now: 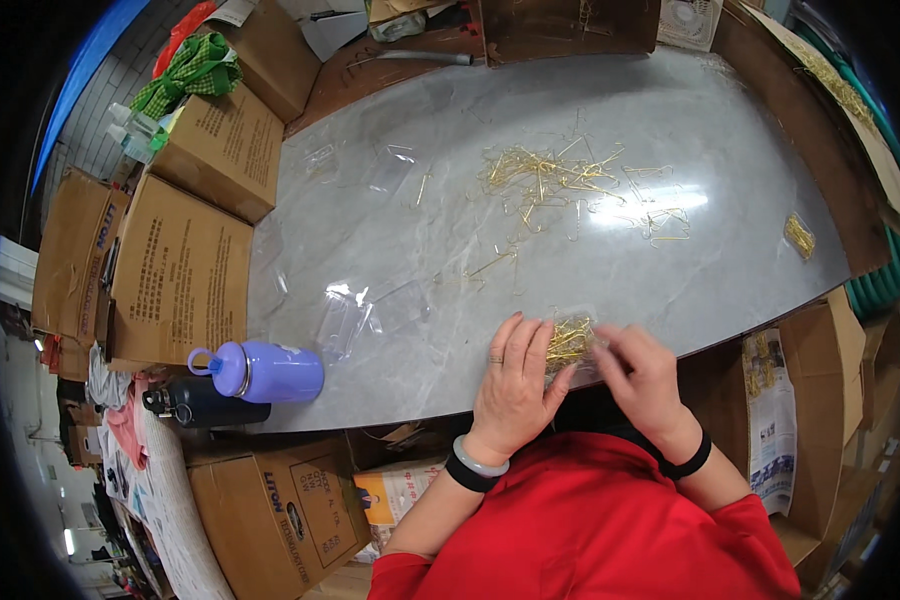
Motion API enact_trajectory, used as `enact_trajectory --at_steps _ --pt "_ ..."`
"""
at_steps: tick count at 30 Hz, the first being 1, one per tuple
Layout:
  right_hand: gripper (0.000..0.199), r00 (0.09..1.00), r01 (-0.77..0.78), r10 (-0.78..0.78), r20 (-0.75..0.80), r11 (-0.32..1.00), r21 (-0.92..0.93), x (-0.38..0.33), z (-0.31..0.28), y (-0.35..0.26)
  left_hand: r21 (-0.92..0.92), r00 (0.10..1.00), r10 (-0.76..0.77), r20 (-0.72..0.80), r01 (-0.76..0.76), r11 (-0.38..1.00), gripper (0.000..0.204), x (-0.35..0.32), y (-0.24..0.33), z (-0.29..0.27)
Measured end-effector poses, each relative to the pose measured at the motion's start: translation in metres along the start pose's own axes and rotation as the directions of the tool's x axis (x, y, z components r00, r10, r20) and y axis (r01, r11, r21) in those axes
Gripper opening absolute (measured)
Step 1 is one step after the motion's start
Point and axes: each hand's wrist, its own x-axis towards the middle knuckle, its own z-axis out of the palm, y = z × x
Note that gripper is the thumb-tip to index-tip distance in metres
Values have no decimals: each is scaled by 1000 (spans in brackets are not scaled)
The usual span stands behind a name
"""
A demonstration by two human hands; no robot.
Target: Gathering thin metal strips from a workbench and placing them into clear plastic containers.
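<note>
A small clear plastic box (570, 343) filled with gold wire hooks lies near the table's front edge, between my hands. My left hand (515, 385) holds its left side, the fingers extended together and the thumb beneath them. On the right side my right hand (642, 385) has bent fingers pinching the box's edge; the fingertips are slightly blurred. Farther back, a loose heap of gold wire hooks (540, 172) spreads over the grey table (370, 260), with stray ones around it. A filled pack of hooks (799, 237) lies at the far right.
Clear empty plastic boxes (345, 318) lie left of my hands. A purple bottle (280, 372) and a black bottle (215, 402) lie at the left front edge. Cardboard boxes (180, 270) line the left side; an open carton (810, 420) stands below right.
</note>
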Motion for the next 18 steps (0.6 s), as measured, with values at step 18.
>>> enact_trajectory --at_steps 18 --pt "22 866 -408 377 328 912 31 20 -17 10 7 1000 6 -4 -6 1000 58 0 -2 -1"
